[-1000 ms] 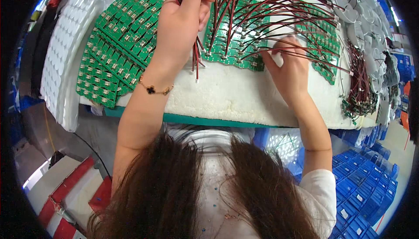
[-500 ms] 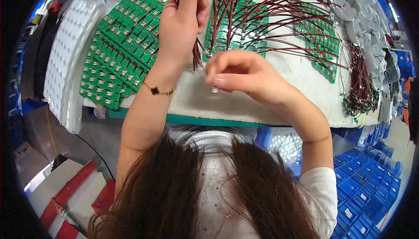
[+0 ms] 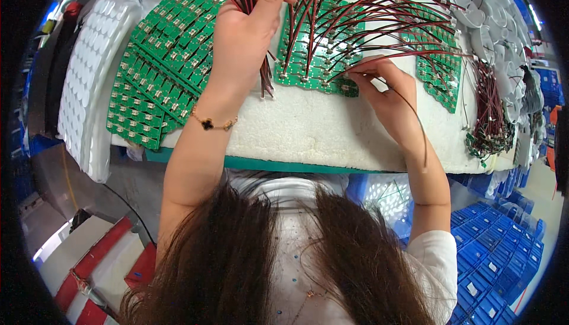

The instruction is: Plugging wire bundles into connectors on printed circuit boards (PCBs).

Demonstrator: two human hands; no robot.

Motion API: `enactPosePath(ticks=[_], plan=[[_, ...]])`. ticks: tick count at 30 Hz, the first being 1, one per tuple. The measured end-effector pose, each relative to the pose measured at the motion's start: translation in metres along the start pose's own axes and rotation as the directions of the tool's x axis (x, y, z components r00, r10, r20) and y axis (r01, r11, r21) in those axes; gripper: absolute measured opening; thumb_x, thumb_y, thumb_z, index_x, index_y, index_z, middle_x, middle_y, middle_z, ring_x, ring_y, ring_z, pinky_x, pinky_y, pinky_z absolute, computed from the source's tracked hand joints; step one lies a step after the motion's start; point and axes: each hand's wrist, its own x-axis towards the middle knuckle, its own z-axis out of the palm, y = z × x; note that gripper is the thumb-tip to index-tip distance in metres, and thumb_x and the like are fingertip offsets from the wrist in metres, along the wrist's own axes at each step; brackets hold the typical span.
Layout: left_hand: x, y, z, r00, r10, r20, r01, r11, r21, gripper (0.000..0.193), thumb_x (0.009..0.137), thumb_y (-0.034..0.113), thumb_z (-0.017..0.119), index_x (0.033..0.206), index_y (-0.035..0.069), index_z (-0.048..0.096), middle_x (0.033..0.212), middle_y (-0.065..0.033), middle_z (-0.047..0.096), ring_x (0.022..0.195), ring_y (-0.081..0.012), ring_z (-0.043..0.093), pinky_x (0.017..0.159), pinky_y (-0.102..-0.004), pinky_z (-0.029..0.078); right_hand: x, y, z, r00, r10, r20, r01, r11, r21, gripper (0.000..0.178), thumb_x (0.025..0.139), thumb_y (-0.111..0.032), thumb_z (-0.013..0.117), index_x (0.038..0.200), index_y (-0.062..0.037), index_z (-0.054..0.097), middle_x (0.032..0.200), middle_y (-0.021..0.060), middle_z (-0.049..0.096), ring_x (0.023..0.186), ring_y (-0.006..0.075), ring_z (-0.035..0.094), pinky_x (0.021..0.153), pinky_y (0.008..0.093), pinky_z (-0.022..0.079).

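My left hand point(image 3: 244, 43) is closed around a bundle of thin red-and-black wires point(image 3: 265, 76), whose connector ends hang below the fist. At the lower right corner of the middle green circuit board panel point(image 3: 308, 85), the fingers of my right hand point(image 3: 388, 96) are pinched on a wire point(image 3: 419, 120). Its loose length trails back over my wrist. The fingers partly hide the wire's end, so whether it is seated in the board cannot be seen. Many wires point(image 3: 379, 19) rise from this panel and arch to the right.
Stacked green panels point(image 3: 169, 52) lie at the left beside a white tray of round pieces point(image 3: 95, 70). Another panel point(image 3: 440, 79) lies at the right, near a heap of wired boards point(image 3: 491, 120) and white cups point(image 3: 495, 16). Blue bins point(image 3: 492, 260) stand below the table point(image 3: 308, 141).
My right hand has moved right, from beside the bundle to the panel's lower right corner, with a wire now trailing from it. My left hand still grips the bundle.
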Motion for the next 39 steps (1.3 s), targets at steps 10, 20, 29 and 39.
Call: enactPosePath(ticks=[10, 20, 29, 39], plan=[[-0.018, 0.009, 0.002, 0.972, -0.200, -0.119, 0.191, 0.978, -0.082, 0.020, 0.097, 0.024, 0.052, 0.092, 0.005, 0.057, 0.058, 0.0084, 0.037, 0.049, -0.0023, 0.029, 0.046, -0.0201, 0.023, 0.008, 0.002, -0.004, 0.966, -0.217, 0.144, 0.250, 0.923, -0.292, 0.014, 0.077, 0.006, 0.064, 0.088, -0.0017, 0.063, 0.086, 0.0107, 0.066, 0.078, 0.0235, 0.065, 0.070, 0.0291, 0.052], [-0.018, 0.012, 0.007, 0.968, -0.213, -0.136, 0.195, 0.972, -0.135, 0.019, 0.097, 0.023, 0.052, 0.092, 0.006, 0.055, 0.059, 0.0076, 0.036, 0.050, -0.0029, 0.029, 0.046, -0.0199, 0.023, 0.004, 0.019, 0.005, 0.977, -0.210, 0.038, 0.214, 0.961, -0.178, 0.017, 0.074, 0.003, 0.068, 0.088, -0.0020, 0.061, 0.080, 0.0114, 0.063, 0.071, 0.0244, 0.062, 0.062, 0.0308, 0.048], [-0.020, 0.011, 0.006, 0.974, -0.208, -0.086, 0.190, 0.964, -0.187, 0.019, 0.098, 0.024, 0.051, 0.092, 0.007, 0.055, 0.058, 0.0055, 0.038, 0.050, -0.0051, 0.032, 0.048, -0.0222, 0.028, -0.024, -0.039, 0.017, 0.892, 0.164, 0.421, -0.217, 0.973, 0.080, 0.017, 0.084, -0.018, 0.069, 0.083, -0.0044, 0.059, 0.056, -0.0020, 0.040, 0.053, 0.0052, 0.035, 0.047, 0.0255, 0.029], [-0.022, 0.016, 0.008, 0.970, -0.224, -0.097, 0.206, 0.964, -0.168, 0.021, 0.099, 0.024, 0.049, 0.090, 0.006, 0.056, 0.058, 0.0042, 0.040, 0.051, -0.0066, 0.038, 0.050, -0.0233, 0.032, -0.003, -0.035, 0.036, 0.897, 0.112, 0.427, -0.329, 0.814, 0.479, 0.008, 0.087, -0.007, 0.064, 0.088, -0.0024, 0.058, 0.070, -0.0044, 0.051, 0.066, 0.0060, 0.049, 0.062, 0.0189, 0.041]])
